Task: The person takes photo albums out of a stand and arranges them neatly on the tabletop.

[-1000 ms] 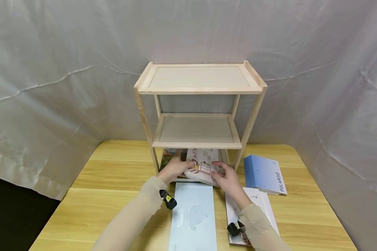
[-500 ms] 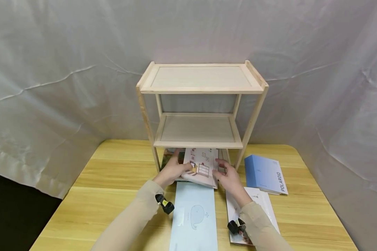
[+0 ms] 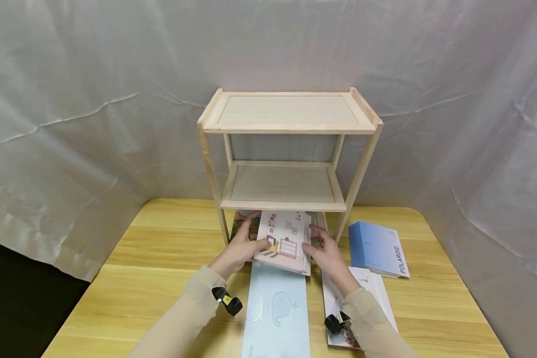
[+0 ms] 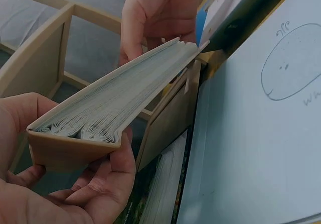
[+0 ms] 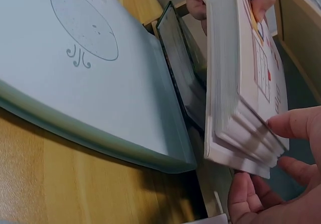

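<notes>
A thick photo album (image 3: pixel 283 248) with a pale pink-and-white cover, printed with a small room scene, is held between both hands at the front of the wooden rack's bottom level. Its back end is hidden under the middle shelf. On its left side my left hand (image 3: pixel 238 252) grips it, thumb on the cover and fingers curled beneath the spine in the left wrist view. My right hand (image 3: pixel 325 254) pinches the right edge; the right wrist view has the thumb (image 5: pixel 296 123) on the cover and fingers underneath. Below it lies a light-blue album (image 3: pixel 275 308) with a whale drawing.
The three-level wooden rack (image 3: pixel 288 129) stands behind the hands. A dark, picture-covered book (image 3: pixel 238 226) lies on its bottom level at the left. On the table at right are a blue POLAROID album (image 3: pixel 380 248) and a white-covered book (image 3: pixel 378 288), partly under my right forearm.
The pink-and-white album has come forward and slightly left, so more of its cover shows. My left hand has moved with it; the right hand has stayed nearly in place at its edge.
</notes>
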The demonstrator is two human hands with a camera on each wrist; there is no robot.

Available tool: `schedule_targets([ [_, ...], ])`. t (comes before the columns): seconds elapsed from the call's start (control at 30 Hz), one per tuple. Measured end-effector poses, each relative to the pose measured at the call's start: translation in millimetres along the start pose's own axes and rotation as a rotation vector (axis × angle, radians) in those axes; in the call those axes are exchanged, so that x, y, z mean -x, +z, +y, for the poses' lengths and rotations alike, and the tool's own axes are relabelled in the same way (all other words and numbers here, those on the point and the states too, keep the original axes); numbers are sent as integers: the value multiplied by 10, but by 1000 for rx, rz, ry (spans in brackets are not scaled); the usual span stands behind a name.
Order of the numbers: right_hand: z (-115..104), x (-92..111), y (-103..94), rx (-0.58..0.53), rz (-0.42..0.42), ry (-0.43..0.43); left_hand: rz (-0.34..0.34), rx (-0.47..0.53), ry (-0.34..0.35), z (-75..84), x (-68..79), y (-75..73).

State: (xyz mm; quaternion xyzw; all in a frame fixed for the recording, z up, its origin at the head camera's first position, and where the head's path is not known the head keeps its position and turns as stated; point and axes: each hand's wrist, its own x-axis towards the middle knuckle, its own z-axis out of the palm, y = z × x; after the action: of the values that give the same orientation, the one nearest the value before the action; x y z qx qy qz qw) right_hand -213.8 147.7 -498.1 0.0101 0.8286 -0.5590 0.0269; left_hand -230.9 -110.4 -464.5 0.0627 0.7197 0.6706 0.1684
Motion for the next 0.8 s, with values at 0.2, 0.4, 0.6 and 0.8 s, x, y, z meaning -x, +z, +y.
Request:
schedule_targets([
  [0.2, -15, 12, 6, -5, -1, 35, -33, 19, 8, -35, 99, -48],
  [0.4, -20, 39, 19, -83, -27, 51, -59, 44, 10, -76, 193, -69],
  [0.6, -39, 88, 25, -134, -41, 56, -81, 29, 24, -144, 275, -96],
  [0.8, -36, 127, 51, -161, -51, 64, -97, -58, 61, -148, 376, -118],
])
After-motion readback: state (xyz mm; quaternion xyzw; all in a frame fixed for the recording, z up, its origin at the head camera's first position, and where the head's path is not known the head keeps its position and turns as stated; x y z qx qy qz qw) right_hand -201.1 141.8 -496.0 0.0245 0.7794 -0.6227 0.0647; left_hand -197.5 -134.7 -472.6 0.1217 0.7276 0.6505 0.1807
